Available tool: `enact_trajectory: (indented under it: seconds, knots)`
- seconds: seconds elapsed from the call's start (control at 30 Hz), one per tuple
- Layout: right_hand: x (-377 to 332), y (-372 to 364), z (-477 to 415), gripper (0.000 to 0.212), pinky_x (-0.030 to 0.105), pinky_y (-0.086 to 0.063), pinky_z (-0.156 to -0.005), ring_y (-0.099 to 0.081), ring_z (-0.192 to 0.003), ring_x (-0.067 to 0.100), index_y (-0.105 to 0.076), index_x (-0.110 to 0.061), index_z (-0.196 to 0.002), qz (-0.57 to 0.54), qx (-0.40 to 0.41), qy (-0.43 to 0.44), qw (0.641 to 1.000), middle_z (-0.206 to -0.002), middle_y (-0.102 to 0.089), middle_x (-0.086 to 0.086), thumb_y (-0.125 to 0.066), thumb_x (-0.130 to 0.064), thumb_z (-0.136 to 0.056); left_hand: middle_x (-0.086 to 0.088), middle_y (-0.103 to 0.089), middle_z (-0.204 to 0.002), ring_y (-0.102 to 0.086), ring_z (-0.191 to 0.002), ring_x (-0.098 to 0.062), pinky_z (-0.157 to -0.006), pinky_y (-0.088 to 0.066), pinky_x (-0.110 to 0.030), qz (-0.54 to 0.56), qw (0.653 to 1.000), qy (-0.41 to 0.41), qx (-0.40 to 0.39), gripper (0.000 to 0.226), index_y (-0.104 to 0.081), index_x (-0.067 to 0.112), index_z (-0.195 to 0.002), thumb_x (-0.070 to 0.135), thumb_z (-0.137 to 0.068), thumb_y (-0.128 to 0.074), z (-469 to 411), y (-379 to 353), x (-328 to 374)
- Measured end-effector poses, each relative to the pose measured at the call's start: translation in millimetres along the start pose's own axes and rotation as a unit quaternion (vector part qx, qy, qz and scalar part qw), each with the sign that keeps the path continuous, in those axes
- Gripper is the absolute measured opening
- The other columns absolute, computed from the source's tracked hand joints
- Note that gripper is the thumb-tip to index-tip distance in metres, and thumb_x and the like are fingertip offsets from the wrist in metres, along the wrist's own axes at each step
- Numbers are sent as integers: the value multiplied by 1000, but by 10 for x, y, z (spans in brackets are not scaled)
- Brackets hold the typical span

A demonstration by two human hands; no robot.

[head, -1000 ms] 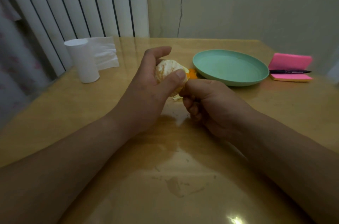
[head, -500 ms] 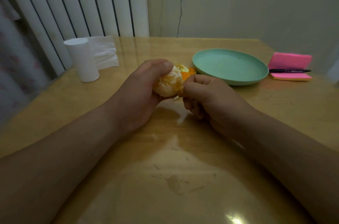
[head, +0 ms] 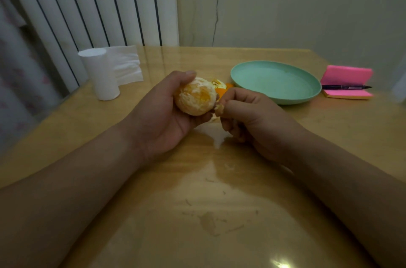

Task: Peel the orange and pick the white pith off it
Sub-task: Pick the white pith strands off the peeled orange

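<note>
The peeled orange [head: 196, 96], pale with white pith and a few bare orange patches, sits in my left hand [head: 163, 114], which wraps it from the left and below. My right hand [head: 248, 114] is just right of the fruit, thumb and forefinger pinched on a small bit of pith [head: 219, 108] close to the orange's lower right side. Pieces of orange peel [head: 220, 86] lie on the table behind the fruit, partly hidden by it.
A mint green plate [head: 292, 98] stands right of the hands. Pink sticky notes [head: 347, 83] with a black pen [head: 346, 87] lie at the far right. A white paper roll [head: 100, 76] and tissue [head: 127, 65] stand at the back left. Small scraps [head: 211, 221] dot the wooden table [head: 87, 118].
My left hand has turned palm up, rolling the orange so its pithy side faces me. My right hand has pulled a bit of pith slightly away from the fruit.
</note>
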State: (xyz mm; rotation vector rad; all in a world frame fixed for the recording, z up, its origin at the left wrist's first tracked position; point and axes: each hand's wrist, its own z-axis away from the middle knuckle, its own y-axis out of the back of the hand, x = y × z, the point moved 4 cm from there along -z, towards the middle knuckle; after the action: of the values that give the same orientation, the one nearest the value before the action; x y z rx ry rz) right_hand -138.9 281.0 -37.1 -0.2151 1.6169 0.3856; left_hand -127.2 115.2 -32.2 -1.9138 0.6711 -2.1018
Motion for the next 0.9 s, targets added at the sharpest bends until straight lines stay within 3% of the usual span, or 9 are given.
enact_trajectory:
  seconds: [0.1,0.2,0.3,0.37,0.5,0.63,0.73,0.9]
  knots:
    - [7,12,5,4,28,-35,-48,-45,-54,20,-66,-9,-93,9,0,2,1000,-66,-61,7,-64,-9,-98,-20,-71,-113,-71,-92,-25,-69,-60,-32,9,1000,-4,14,34,-60,5,-123,33,-106,-53,-17,20,14]
    - [-3,30,24,18,29,-40,-50,-51,-57,18,-69,-12,-88,87,25,19,996,-69,-67,4,-59,-18,-103,-22,-71,-109,-71,-89,-28,-68,-58,-32,12,1000,2,17,39,-58,3,-127,35,-106,-53,-25,34,10]
    - [-13,21,40,18,23,-46,-57,-60,-61,3,-71,-27,-92,297,56,80,950,-76,-73,-6,-60,-30,-105,-22,-71,-106,-71,-93,-32,-66,-55,-32,0,999,2,45,39,-57,3,-128,34,-105,-53,-34,71,7]
    - [-10,8,41,9,29,-54,-65,-66,-73,4,-69,-33,-99,369,74,113,919,-81,-71,-10,-63,-29,-103,-23,-70,-110,-71,-97,-34,-64,-55,-32,-1,997,-6,71,35,-56,4,-127,32,-105,-56,-44,110,20]
    - [-30,-1,51,16,30,-43,-56,-57,-60,5,-68,-34,-106,403,78,149,900,-76,-67,-9,-54,-25,-105,-22,-68,-110,-68,-101,-36,-66,-53,-34,6,996,-11,87,27,-58,7,-119,30,-105,-57,-62,132,25]
    - [-33,-30,38,21,42,-50,-71,-56,-78,10,-68,-27,-96,450,85,152,876,-86,-65,-9,-55,-40,-105,-19,-69,-106,-68,-100,-35,-68,-53,-35,4,996,-4,83,30,-59,6,-123,30,-105,-57,-64,123,-6]
    - [-55,-53,41,10,37,-51,-85,-57,-102,10,-68,-35,-105,468,96,155,865,-107,-63,-15,-65,-32,-96,-22,-69,-114,-68,-103,-36,-70,-53,-36,2,996,-4,89,35,-57,4,-129,30,-104,-57,-57,116,-7]
    - [-53,-35,56,10,26,-52,-78,-62,-94,3,-66,-35,-101,345,113,181,914,-96,-67,-16,-72,-42,-96,-13,-73,-101,-68,-99,-29,-75,-52,-37,-7,996,-11,86,22,-64,9,-114,27,-106,-55,-30,80,-5]
